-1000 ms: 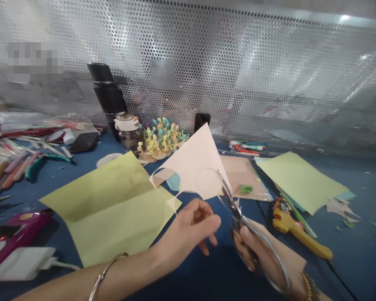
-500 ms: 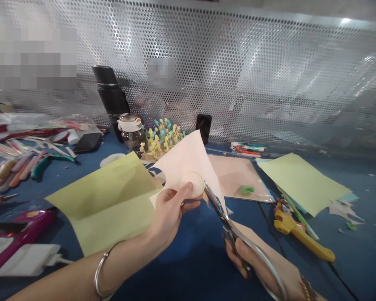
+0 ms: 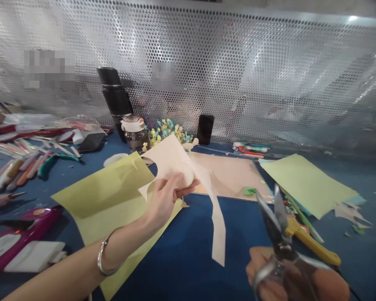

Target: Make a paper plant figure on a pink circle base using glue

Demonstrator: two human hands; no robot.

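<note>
Clamped pale pink paper point(image 3: 172, 161) in left hand point(image 3: 166, 196), long strip point(image 3: 218, 238) hanging free; gripped scissors point(image 3: 277, 246) in right hand point(image 3: 260, 267), blades point(image 3: 269, 213) apart, clear of paper, over blue tabletop point(image 3: 181, 259).

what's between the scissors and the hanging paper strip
Nothing visible: only the blue tabletop shows between the open scissors in the right hand and the paper strip hanging from the pale paper sheet in the left hand.

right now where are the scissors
The scissors are at the lower right of the head view, open with blades up in the right hand, just left of the yellow-handled tool.
</note>
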